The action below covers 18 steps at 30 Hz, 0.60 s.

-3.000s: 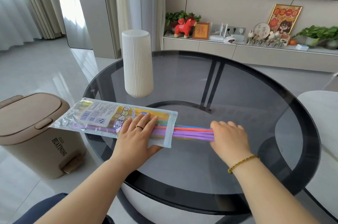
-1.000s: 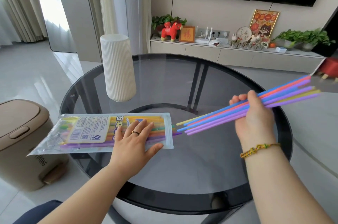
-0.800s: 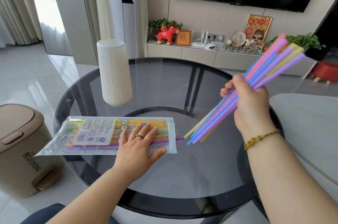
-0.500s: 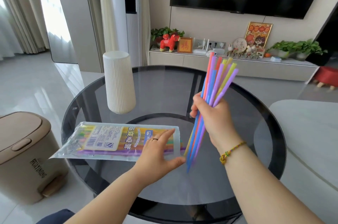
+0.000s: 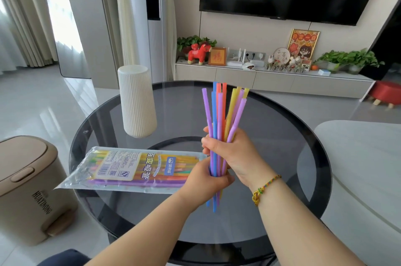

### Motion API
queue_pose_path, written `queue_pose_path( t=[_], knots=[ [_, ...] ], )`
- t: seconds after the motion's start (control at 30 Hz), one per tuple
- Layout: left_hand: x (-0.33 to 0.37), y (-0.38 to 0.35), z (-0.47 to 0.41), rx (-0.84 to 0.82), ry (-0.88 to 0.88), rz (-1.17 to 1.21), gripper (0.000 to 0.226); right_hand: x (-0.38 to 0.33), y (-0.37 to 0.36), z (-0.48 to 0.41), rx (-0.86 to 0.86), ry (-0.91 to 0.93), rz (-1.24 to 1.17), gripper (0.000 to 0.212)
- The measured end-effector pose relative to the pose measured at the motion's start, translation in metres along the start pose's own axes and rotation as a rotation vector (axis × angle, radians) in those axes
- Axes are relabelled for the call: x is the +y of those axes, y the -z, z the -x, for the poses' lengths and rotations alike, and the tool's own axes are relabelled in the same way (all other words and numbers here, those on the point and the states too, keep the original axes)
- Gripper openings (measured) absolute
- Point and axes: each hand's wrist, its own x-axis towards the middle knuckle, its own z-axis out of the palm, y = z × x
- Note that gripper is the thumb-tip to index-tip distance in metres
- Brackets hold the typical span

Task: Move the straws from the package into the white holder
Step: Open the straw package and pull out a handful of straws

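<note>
A bundle of several coloured straws (image 5: 221,111) stands nearly upright above the glass table, tops fanned out. My right hand (image 5: 232,152) grips the bundle at its middle. Just below it, my left hand (image 5: 205,181) wraps around the lower part of the same bundle; the straw ends stick out beneath it. The clear straw package (image 5: 134,168), with more straws inside, lies flat on the table to the left. The white ribbed holder (image 5: 137,100) stands upright behind the package, apart from both hands.
The round dark glass table (image 5: 293,135) carries everything. A beige pedal bin (image 5: 28,187) stands on the floor at the left. A pale seat edge (image 5: 364,168) lies at the right. A TV cabinet with ornaments runs along the back wall.
My right hand swung the pulled-out straws from slanting to upright and brought them toward me. My left hand left the package and took hold of the bundle's lower part.
</note>
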Motion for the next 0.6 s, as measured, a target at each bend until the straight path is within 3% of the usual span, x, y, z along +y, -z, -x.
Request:
queue_pose_path(
  t=[0.2, 0.4, 0.5, 0.6],
  knots=[
    [-0.007, -0.002, 0.003, -0.036, 0.058, -0.035, 0.021, 0.009, 0.0, 0.002, 0.072, 0.004, -0.012, 0.033],
    [-0.004, 0.001, 0.009, -0.106, 0.033, -0.03, 0.021, -0.007, 0.012, -0.004, 0.199, 0.098, -0.138, 0.027],
    [0.0, 0.005, 0.013, -0.086, 0.008, -0.031, 0.024, -0.014, 0.012, -0.004, 0.136, 0.085, -0.22, 0.024],
    [0.009, 0.016, 0.018, -0.091, -0.027, -0.041, 0.026, -0.014, 0.001, 0.001, -0.045, -0.012, -0.252, 0.022]
  ],
)
